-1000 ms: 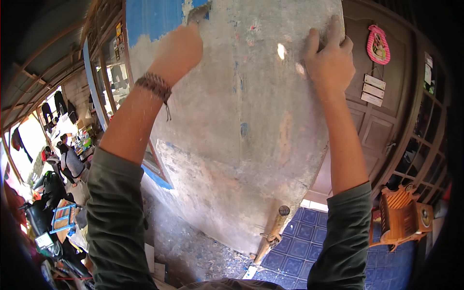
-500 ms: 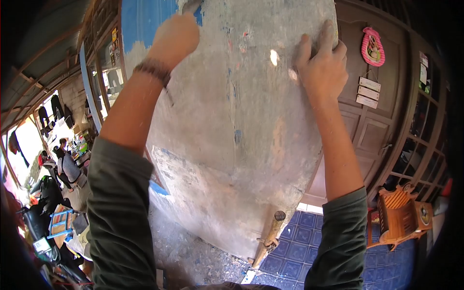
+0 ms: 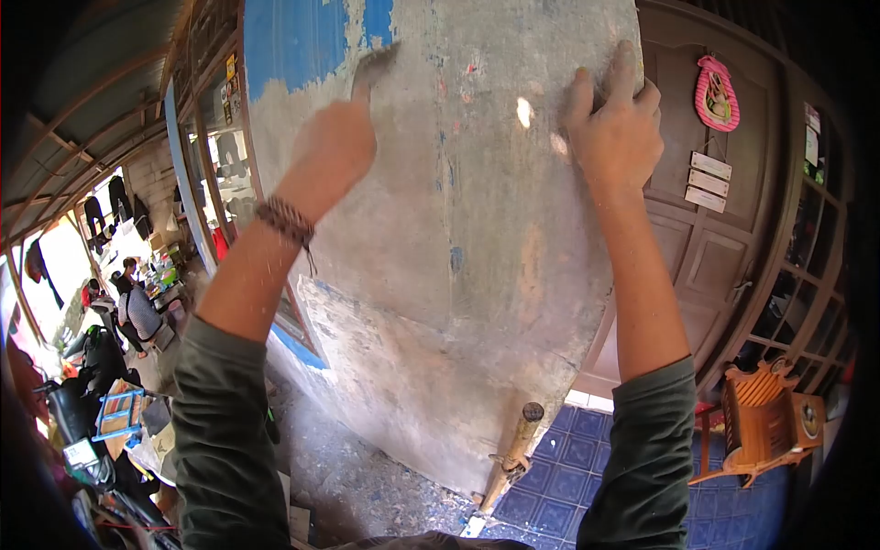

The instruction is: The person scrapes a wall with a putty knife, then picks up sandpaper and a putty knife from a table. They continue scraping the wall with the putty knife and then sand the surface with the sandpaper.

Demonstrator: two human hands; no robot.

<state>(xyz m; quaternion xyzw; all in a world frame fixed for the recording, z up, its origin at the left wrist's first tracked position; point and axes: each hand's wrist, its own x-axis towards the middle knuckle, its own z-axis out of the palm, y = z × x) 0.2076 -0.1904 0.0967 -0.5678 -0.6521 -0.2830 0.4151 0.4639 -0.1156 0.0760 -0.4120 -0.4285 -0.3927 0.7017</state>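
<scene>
A wide wall pillar [image 3: 458,238] fills the middle of the view, its blue paint mostly stripped to grey plaster. A patch of blue paint [image 3: 298,41] remains at its top left. My left hand [image 3: 332,151] is shut on a scraper [image 3: 371,66], whose blade rests flat against the plaster just below the blue patch. My right hand [image 3: 616,124] presses on the pillar's upper right corner, fingers curled over the edge. A braided bracelet [image 3: 286,220] sits on my left wrist.
A brown wooden door [image 3: 706,247] with hanging signs [image 3: 708,181] stands right of the pillar. A wooden chair [image 3: 765,417] stands on blue floor tiles [image 3: 568,467]. A wooden stick [image 3: 513,449] leans at the pillar's base. Paint flakes cover the ground. People sit far left.
My left hand has come down with the scraper, from the top edge of the view to below the blue patch. My right hand has stayed on the pillar's corner.
</scene>
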